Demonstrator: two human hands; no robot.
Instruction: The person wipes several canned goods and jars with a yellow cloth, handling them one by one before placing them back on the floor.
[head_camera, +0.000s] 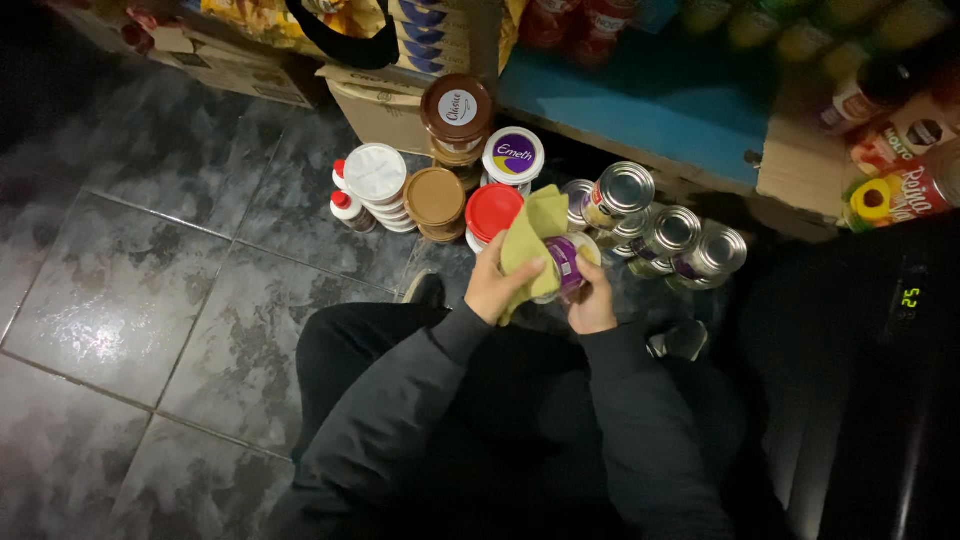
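My left hand (497, 285) grips a yellow-green cloth (530, 232) and presses it against a small jar with a purple label (565, 265). My right hand (594, 300) holds that jar from the right side, just above my knees. Both arms are in dark sleeves. The jar's lower part is hidden by my fingers and the cloth.
On the tiled floor stand stacked tubs with white (375, 173), brown (434, 196), red (493, 211) and dark brown (456, 107) lids, two small red-capped bottles (348, 208), and several metal cans (668, 231). A blue shelf (650, 100) with bottles and cardboard boxes (380, 112) lies behind.
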